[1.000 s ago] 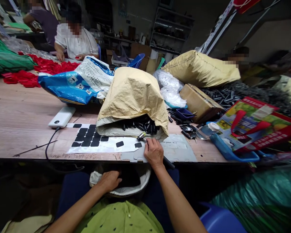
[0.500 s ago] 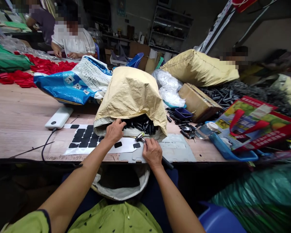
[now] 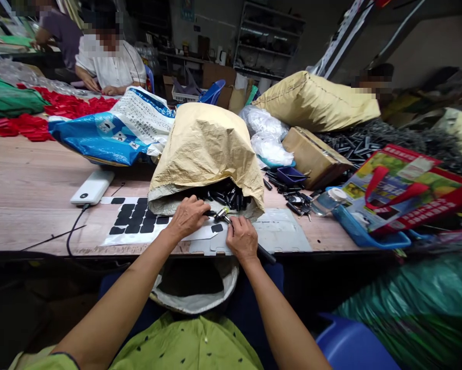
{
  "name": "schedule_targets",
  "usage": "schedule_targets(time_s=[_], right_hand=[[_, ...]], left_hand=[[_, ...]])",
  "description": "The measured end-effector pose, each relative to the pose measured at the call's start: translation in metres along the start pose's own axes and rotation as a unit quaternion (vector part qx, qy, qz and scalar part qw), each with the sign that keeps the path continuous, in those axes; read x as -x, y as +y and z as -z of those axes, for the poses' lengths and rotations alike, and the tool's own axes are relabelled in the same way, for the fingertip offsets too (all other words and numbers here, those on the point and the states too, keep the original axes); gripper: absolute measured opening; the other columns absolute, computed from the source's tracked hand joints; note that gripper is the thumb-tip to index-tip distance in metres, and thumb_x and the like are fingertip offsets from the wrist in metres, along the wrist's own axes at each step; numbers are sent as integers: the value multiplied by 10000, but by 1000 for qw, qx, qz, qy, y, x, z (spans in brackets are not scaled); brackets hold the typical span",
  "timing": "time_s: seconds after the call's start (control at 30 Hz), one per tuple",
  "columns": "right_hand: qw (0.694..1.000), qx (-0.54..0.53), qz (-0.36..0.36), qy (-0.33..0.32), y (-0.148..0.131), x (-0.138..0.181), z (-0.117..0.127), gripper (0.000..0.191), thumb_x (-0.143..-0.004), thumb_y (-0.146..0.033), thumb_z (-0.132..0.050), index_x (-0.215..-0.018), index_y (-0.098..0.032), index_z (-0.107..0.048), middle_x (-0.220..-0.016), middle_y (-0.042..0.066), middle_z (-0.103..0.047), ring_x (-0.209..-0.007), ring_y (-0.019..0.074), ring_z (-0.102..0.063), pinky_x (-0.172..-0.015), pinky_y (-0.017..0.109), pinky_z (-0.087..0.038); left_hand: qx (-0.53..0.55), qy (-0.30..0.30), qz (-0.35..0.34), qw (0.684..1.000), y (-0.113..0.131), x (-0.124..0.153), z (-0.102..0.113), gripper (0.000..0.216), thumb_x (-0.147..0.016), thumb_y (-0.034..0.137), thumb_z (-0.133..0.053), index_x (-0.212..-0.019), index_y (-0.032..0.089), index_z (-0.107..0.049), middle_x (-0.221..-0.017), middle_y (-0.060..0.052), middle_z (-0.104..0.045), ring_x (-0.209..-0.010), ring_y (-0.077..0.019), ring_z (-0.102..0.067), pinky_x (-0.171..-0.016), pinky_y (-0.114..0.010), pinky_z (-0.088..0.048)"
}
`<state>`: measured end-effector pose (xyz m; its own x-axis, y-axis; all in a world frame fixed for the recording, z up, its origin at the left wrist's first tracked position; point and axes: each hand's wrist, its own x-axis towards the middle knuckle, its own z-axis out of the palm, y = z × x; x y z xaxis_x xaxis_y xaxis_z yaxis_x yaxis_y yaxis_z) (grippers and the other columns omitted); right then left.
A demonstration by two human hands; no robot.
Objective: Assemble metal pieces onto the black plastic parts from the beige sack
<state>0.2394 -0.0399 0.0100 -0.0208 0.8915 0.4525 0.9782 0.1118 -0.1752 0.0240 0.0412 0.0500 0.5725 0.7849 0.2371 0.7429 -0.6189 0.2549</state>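
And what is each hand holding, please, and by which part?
Right hand: hammer, by its shaft near the head. Left hand: a black piece, seemingly by one end.

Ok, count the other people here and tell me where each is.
3: a person in white at upper left, beyond the blue bag; a person in purple farther left; a mostly hidden person at upper right, behind a tan sack. Others may be hidden.

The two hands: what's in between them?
Between the left hand and right hand, the head view shows a small black piece, a tool's shiny head and a black square on the white sheet.
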Motion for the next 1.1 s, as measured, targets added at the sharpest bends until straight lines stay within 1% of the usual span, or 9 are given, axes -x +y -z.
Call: schedule_targets(time_s=[0.07, 0.13, 0.23, 0.37, 0.57, 0.77, 0.83, 1.0, 1.1], right_hand=[[1000, 1, 0, -2, 0, 0, 0, 220, -926, -224, -573, -1125, -200, -664, -979, 74, -630, -927, 239, -520, -798, 328, -370], [1000, 1, 2, 0, 0, 0, 0, 219, -929, -224, -569, -1125, -200, -665, -978, 73, -630, -926, 239, -521, -802, 328, -371], [1000, -2, 5, 5, 1, 1, -1, 220, -930, -223, -566, -1123, -198, -668, -974, 76, -632, -918, 238, -526, -807, 328, -374], [1000, -9, 2, 1, 3, 0, -1, 229, -930, -217, -568, -1130, -198, -678, -980, 77, -644, -920, 234, -545, -813, 319, -394], [993, -112, -30, -3, 2, -7, 11, 315, -953, -182, -515, -1220, -222, -676, -1065, 63, -708, -982, 207, -632, -887, 297, -471], [971, -235, -21, 28, -19, -4, 27, 337, -986, -216, -464, -1256, -209, -665, -1185, 85, -720, -1092, 207, -668, -973, 320, -512], [968, -249, -14, 26, -25, 0, 29, 343, -990, -217, -459, -1267, -211, -661, -1195, 90, -718, -1098, 205, -671, -974, 321, -519], [970, -242, -26, -31, -29, 4, 27, 333, -950, -190, -493, -1224, -217, -681, -1145, 78, -735, -1035, 210, -691, -931, 317, -537], [966, -255, -23, -17, -33, 1, 29, 334, -959, -200, -489, -1235, -211, -677, -1175, 87, -727, -1059, 210, -685, -956, 324, -530]], left_hand=[[10, -23, -8, 1000, 6, 9, -5, 177, -857, 356, -711, -999, 250, -715, -915, -83, -655, -994, -290, -520, -869, -415, -401], [30, -29, 7, 999, 6, 17, -14, 224, -860, 380, -715, -1040, 249, -722, -939, -73, -659, -970, -270, -534, -856, -393, -408], [85, 5, 44, 995, 0, 26, -28, 260, -876, 403, -703, -1079, 242, -717, -966, -58, -655, -965, -246, -550, -851, -363, -418], [138, 41, 64, 988, -7, 31, -38, 234, -879, 418, -702, -1014, 228, -714, -944, -43, -664, -950, -234, -559, -855, -354, -415], [162, 41, 65, 984, -10, 28, -39, 227, -858, 412, -722, -991, 229, -708, -943, -36, -685, -939, -232, -559, -855, -354, -412], [177, 34, 77, 981, -11, 28, -37, 223, -827, 401, -744, -974, 235, -722, -951, -38, -690, -967, -238, -570, -867, -359, -421], [184, 34, 80, 979, -11, 28, -38, 216, -827, 396, -741, -974, 239, -723, -955, -36, -692, -975, -237, -572, -869, -358, -421], [192, 31, 95, 976, -10, 27, -39, 198, -817, 369, -746, -966, 241, -721, -932, -28, -686, -965, -234, -568, -868, -358, -413], [200, 26, 98, 975, -10, 26, -39, 209, -810, 370, -757, -968, 239, -717, -960, -24, -693, -972, -231, -564, -888, -361, -408]])
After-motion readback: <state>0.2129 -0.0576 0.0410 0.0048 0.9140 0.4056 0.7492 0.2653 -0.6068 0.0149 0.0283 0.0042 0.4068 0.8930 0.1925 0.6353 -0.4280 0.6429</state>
